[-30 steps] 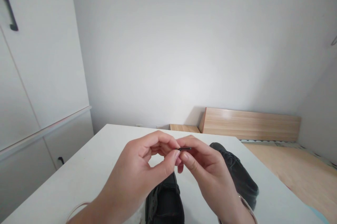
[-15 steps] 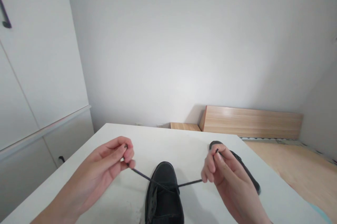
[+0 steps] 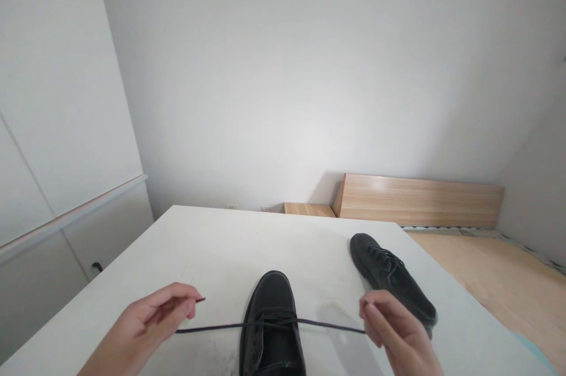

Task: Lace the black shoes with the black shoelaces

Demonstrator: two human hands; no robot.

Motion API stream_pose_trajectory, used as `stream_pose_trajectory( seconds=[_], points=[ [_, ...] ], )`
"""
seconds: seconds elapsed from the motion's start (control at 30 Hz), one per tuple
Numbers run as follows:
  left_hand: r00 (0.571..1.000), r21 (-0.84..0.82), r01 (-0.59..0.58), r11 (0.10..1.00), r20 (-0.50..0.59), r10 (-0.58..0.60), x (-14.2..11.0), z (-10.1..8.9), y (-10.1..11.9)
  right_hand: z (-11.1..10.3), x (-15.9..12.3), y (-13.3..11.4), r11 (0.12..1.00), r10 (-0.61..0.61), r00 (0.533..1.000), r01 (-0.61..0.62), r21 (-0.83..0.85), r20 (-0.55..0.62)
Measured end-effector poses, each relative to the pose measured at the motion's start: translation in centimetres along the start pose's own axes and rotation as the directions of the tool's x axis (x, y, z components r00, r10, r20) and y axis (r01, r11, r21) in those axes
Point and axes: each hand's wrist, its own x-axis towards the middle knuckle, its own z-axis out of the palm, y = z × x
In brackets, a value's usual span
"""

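Observation:
A black shoe point(image 3: 273, 296) stands on the white table in front of me, toe pointing away, its heel end cut off by the lower edge of the view. A thin black shoelace point(image 3: 329, 325) runs out from both sides of its lowest lacing. My left hand point(image 3: 163, 314), left of the shoe, pinches one lace end, whose tip sticks out past the thumb and finger. On the right, my right hand point(image 3: 389, 323) is closed on the other end. Both lace lengths stretch nearly level and crossing at the shoe's tongue.
A second black shoe point(image 3: 393, 276), with its lace in, lies slanted at the table's right side, beyond my right hand. The white table point(image 3: 230, 240) reaches toward the wall. White cabinets point(image 3: 57, 158) stand left; a bed with a wooden headboard point(image 3: 420, 199) is at the right.
Both hands have come lower, and my left hand has moved further left. The lace has gone from slanting upward to nearly level. More of the second shoe shows.

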Motion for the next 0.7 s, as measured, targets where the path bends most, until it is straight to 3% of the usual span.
stream_pose_trajectory(
  seconds=[0.1,0.17,0.23,0.37,0.6,0.7],
  points=[
    [0.964,0.267,-0.184,0.946,0.237,0.120,-0.2,2.5,1.4,2.3,0.3,-0.4,0.948,-0.140,0.955,0.205,-0.244,0.261],
    [0.920,0.344,-0.327,0.880,0.329,0.213,-0.3,4.3,1.7,3.8,0.4,-0.3,0.879,-0.183,0.896,0.333,-0.341,0.405],
    [0.874,0.382,-0.447,0.809,0.380,0.303,-0.4,5.7,1.3,4.8,0.4,0.2,0.817,-0.172,0.862,0.395,-0.420,0.477],
    [0.810,0.434,-0.578,0.691,0.410,0.420,-0.2,6.9,0.3,5.4,0.2,1.6,0.707,-0.211,0.807,0.515,-0.484,0.551],
    [0.777,0.463,-0.626,0.628,0.440,0.450,-0.4,6.5,0.5,5.4,0.1,1.8,0.482,-0.364,0.751,0.658,-0.578,0.551],
    [0.785,0.472,-0.616,0.631,0.441,0.436,-1.0,6.6,0.4,5.7,-0.1,1.9,0.515,-0.376,0.765,0.642,-0.568,0.524]
  ],
)
